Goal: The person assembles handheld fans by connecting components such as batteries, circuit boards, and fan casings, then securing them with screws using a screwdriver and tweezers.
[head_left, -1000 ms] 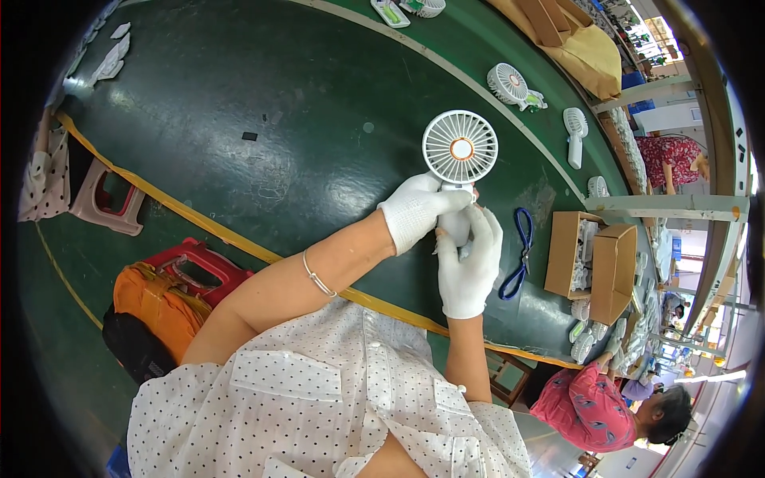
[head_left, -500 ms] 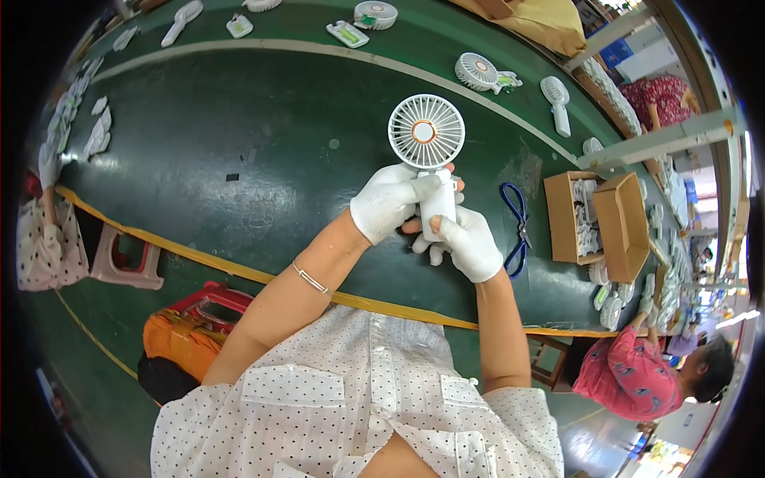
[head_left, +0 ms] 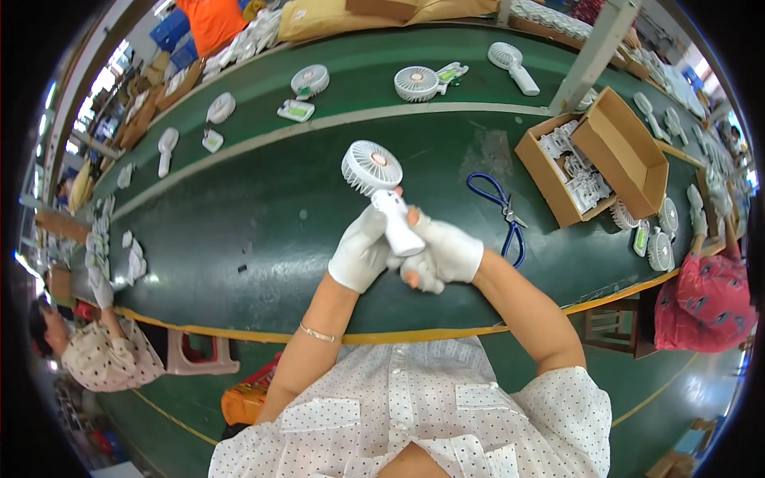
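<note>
A white handheld fan (head_left: 396, 225) with a round slatted head is held up over the green table, its head tilted toward the upper left. Around the left side of its handle, my left hand (head_left: 360, 245) is closed in a white glove. My right hand (head_left: 448, 251), in a glove with bare fingertips, grips the handle from the right, thumb on its side. Some fingers of both hands are hidden behind the handle. To the right of my right hand lies a pair of blue-handled scissors (head_left: 504, 213) on the table.
An open cardboard box (head_left: 550, 171) of white plastic parts stands at the right. Fans with their parts, such as one fan (head_left: 416, 84), lie along the far green strip (head_left: 351, 60). Co-workers sit at the left (head_left: 103, 350) and right (head_left: 705, 307); a metal post (head_left: 594, 60) rises at the far right.
The view has shifted, with more of the far side showing. Between my hands the fan has turned, from its grille facing me to a tilt toward the upper left. Both hands still hold it.
</note>
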{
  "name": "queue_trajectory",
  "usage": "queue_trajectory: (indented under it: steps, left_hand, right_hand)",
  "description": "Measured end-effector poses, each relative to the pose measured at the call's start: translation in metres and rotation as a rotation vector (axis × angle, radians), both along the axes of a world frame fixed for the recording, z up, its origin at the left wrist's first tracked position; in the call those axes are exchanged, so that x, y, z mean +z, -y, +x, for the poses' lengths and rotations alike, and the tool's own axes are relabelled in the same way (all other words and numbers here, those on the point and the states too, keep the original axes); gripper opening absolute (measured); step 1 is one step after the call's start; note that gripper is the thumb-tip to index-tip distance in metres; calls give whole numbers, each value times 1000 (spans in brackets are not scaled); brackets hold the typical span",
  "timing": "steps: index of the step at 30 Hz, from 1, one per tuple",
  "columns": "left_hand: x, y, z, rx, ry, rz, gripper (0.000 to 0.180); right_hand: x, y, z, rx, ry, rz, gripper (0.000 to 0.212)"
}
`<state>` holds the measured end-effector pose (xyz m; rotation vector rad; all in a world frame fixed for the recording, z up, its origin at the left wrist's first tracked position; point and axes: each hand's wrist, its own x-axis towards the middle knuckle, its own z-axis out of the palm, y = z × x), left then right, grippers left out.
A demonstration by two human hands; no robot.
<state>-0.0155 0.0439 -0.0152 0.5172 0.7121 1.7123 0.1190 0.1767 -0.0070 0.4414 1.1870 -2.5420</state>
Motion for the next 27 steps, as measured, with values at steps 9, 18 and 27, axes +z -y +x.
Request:
queue_trajectory:
  steps: [9, 18, 27]
  left_hand:
    - [35, -108, -78, 266, -532, -626, 41]
    - [26, -270, -162, 762, -1767, -503, 83]
    - [21, -321, -94, 283, -1845, -606, 97]
  right_hand:
    - [14, 17, 12, 48, -61, 335, 61]
    - [17, 13, 14, 60, -178, 426, 44]
    - [17, 5, 16, 41, -164, 536, 39]
